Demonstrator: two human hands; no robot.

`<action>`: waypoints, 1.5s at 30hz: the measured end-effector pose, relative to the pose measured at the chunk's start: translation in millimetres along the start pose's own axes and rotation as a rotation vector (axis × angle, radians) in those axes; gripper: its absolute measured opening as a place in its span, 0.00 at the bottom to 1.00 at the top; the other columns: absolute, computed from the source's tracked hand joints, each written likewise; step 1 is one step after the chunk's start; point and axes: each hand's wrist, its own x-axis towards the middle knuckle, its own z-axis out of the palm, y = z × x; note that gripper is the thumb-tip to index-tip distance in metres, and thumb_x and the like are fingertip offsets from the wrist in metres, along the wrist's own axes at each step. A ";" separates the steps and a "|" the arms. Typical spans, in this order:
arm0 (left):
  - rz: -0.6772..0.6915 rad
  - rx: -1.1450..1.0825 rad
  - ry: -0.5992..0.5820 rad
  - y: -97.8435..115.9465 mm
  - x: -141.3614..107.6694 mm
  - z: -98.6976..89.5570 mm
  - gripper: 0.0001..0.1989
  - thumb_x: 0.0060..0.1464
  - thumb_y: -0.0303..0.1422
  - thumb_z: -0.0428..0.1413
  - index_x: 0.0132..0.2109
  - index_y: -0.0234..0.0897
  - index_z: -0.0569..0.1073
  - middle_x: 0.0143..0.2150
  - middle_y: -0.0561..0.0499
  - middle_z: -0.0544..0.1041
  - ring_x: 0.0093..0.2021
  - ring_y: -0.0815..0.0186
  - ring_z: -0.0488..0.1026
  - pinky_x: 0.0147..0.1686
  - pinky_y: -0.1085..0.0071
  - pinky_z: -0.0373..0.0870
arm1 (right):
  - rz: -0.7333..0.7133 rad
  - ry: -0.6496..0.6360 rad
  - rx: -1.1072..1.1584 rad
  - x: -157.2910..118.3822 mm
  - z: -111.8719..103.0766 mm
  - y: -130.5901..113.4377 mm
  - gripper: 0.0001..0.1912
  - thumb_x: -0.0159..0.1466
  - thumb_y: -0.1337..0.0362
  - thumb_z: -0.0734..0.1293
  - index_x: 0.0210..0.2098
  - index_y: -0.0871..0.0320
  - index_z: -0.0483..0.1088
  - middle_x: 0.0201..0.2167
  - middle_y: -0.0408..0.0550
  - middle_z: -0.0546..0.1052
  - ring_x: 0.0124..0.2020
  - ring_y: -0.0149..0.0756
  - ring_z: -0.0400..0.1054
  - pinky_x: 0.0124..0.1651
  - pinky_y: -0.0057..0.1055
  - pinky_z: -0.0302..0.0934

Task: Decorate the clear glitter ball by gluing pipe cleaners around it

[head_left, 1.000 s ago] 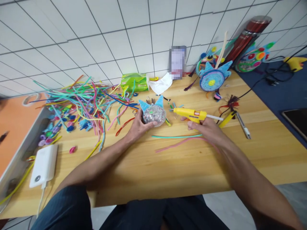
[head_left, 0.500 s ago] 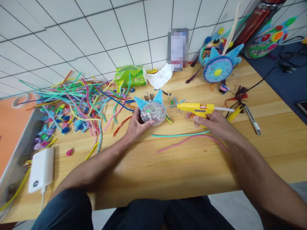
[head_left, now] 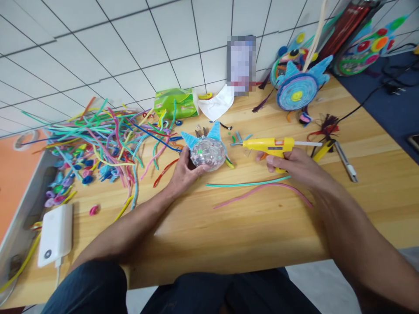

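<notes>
The white wall (head_left: 137, 52) with dark lines is biggest, and the wooden counter (head_left: 235, 235) comes next. On the counter's left side is a big messy pile of fuzzy sticks (head_left: 104, 135) in lots of colors. A tall red bottle (head_left: 347, 28) leans at the back right, and you can't see what is in it.

The yellow glue gun (head_left: 268, 145) has a long white glue stick (head_left: 307, 143) poking out the back. The right hand (head_left: 291, 165) has its fingers curled tight around the handle. The gun has a dark label, but the words are too tiny to read. Its tip points left and is near the clear ball, not touching it.

A round blue toy (head_left: 296, 92) with a yellow middle stands at the back right. A green packet (head_left: 176, 104) lies by the wall with a white tissue (head_left: 218, 104) at its open end. Its printing is too small to read.

The clear ball (head_left: 211, 153) is in the middle of the counter, with two pointy blue ears (head_left: 215, 131) on top. Little colored bits show in it. The left hand (head_left: 188, 172) grips it, fingers on the left side and thumb low in front.

Smallest is a pink curl (head_left: 94, 210) near the white box (head_left: 55, 235).
</notes>
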 end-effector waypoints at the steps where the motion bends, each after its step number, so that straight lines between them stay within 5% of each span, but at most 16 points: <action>1: 0.004 0.002 -0.002 -0.3 -0.1 -0.6 0.41 0.46 0.58 0.75 0.57 0.41 0.69 0.53 0.46 0.78 0.55 0.53 0.78 0.57 0.58 0.77 | 0.006 -0.020 0.011 -0.4 0.9 0.3 0.26 0.59 0.35 0.76 0.30 0.52 0.77 0.40 0.49 0.84 0.35 0.41 0.72 0.42 0.39 0.71; 9: -0.032 -0.005 -0.029 -0.9 -1.0 -2.0 0.42 0.47 0.58 0.75 0.59 0.42 0.69 0.56 0.45 0.76 0.58 0.52 0.76 0.61 0.56 0.74 | 0.033 -0.063 0.030 -0.2 4.8 6.3 0.29 0.58 0.31 0.76 0.28 0.51 0.78 0.41 0.50 0.85 0.39 0.45 0.74 0.45 0.43 0.72; 21: 0.020 0.009 -0.067 -10.4 0.4 -6.6 0.51 0.39 0.60 0.77 0.63 0.43 0.68 0.61 0.42 0.74 0.67 0.45 0.72 0.69 0.48 0.70 | 0.086 -0.029 0.137 -4.8 14.2 4.5 0.21 0.58 0.40 0.79 0.37 0.50 0.85 0.46 0.49 0.87 0.36 0.40 0.74 0.42 0.40 0.72; 27: -0.017 0.036 -0.073 -9.1 -1.1 -7.7 0.48 0.41 0.55 0.79 0.63 0.44 0.68 0.59 0.43 0.75 0.65 0.45 0.74 0.67 0.47 0.73 | 0.058 -0.070 0.126 -2.3 12.4 3.9 0.22 0.58 0.38 0.79 0.34 0.50 0.82 0.42 0.50 0.86 0.38 0.44 0.76 0.42 0.42 0.73; 45: -0.014 0.075 -0.055 -9.0 -2.4 -8.7 0.43 0.43 0.52 0.79 0.59 0.43 0.68 0.58 0.45 0.75 0.65 0.46 0.74 0.67 0.48 0.73 | 0.065 -0.092 0.101 -5.6 14.4 -1.8 0.24 0.58 0.40 0.79 0.41 0.52 0.85 0.48 0.50 0.86 0.39 0.41 0.76 0.44 0.40 0.75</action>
